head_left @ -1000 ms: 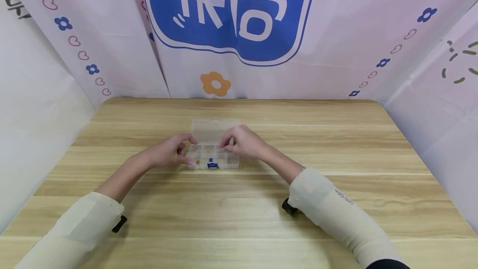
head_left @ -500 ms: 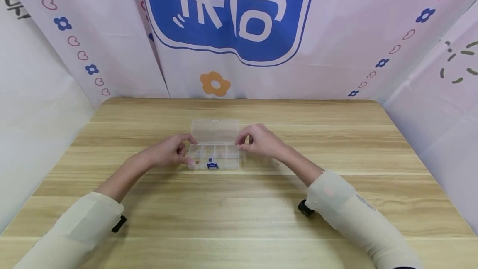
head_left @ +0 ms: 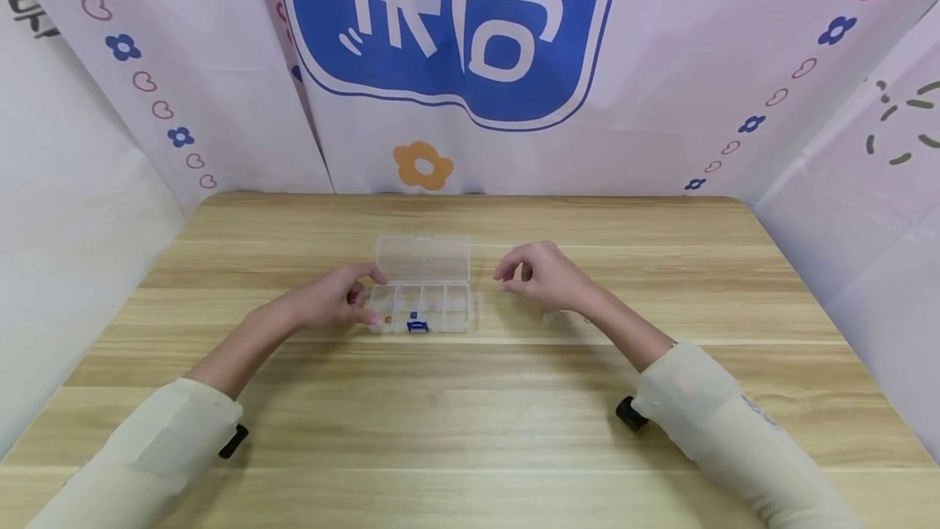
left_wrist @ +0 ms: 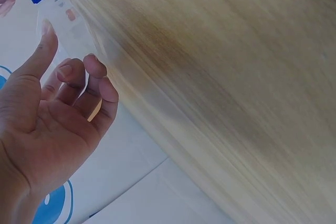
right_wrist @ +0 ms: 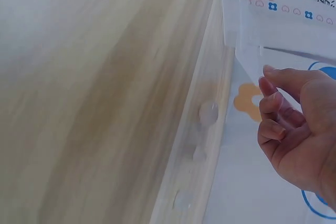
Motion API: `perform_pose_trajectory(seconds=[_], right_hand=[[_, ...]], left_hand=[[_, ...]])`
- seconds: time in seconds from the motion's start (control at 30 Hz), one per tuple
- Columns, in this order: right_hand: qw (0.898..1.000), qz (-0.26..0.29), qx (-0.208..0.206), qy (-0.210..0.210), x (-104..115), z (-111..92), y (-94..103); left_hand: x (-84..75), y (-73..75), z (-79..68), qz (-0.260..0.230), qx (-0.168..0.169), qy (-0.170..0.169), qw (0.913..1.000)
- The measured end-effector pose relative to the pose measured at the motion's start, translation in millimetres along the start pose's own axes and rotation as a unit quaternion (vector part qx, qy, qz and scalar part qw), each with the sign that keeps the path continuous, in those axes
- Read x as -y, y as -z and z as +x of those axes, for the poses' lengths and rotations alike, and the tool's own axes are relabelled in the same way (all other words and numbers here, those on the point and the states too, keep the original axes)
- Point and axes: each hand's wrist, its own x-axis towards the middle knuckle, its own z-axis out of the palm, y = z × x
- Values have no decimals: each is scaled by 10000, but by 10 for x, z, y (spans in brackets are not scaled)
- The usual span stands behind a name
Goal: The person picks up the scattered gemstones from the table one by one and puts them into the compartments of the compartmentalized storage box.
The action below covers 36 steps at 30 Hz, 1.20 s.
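Note:
A clear plastic compartment box (head_left: 454,325) lies on the table with its lid (head_left: 423,258) raised at the back. A blue latch (head_left: 417,326) marks its front, and a small orange-brown piece (head_left: 388,319) shows in the front left compartment. My left hand (head_left: 330,297) holds the box's left end, thumb at the front and index finger at the back. Right of the box, my right hand (head_left: 547,274) hovers apart from it, thumb and index tips almost together. Whether something small and clear is between those tips cannot be told.
Several clear pieces, among them a roundish one (right_wrist: 208,113), lie on the wooden table (head_left: 470,423) below the right hand and forearm. White printed cloth (head_left: 624,104) hangs behind the table and along both sides.
My right hand has moved from over the box's compartments out to the right, past its right end. The left hand and the box have stayed in place.

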Motion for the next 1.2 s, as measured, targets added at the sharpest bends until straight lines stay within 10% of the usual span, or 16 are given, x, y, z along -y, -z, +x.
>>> perform_pose_trajectory(seconds=[1.2], right_hand=[[9966, 337, 542, -519, -641, -596, 381]], left_hand=[[-24, -2, -22, -17, -10, 105, 9999]])
